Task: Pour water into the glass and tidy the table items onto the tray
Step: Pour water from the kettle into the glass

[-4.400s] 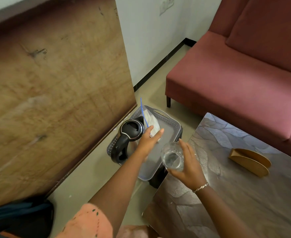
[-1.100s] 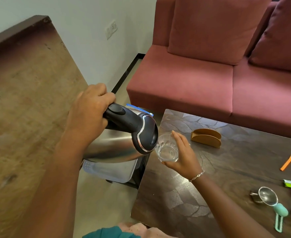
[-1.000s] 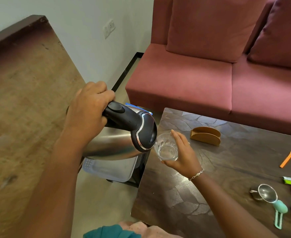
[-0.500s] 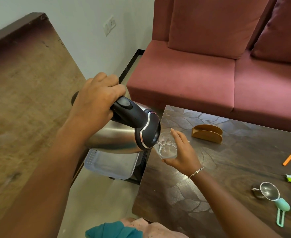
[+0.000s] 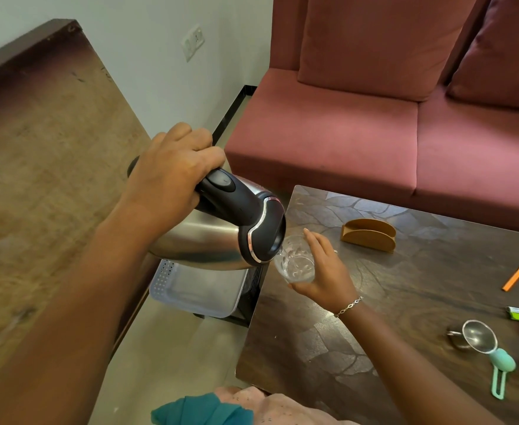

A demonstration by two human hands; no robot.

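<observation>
Wrapped fully around the black handle, the left hand (image 5: 172,170) tips the kettle (image 5: 209,243) almost flat, so that the spout meets the rim of the glass (image 5: 296,262). The right hand (image 5: 328,279) curves its fingers around the glass at the corner of the table (image 5: 405,317), I think to steady it. The tray (image 5: 197,292) sits lower, under the kettle, just beside the table.
</observation>
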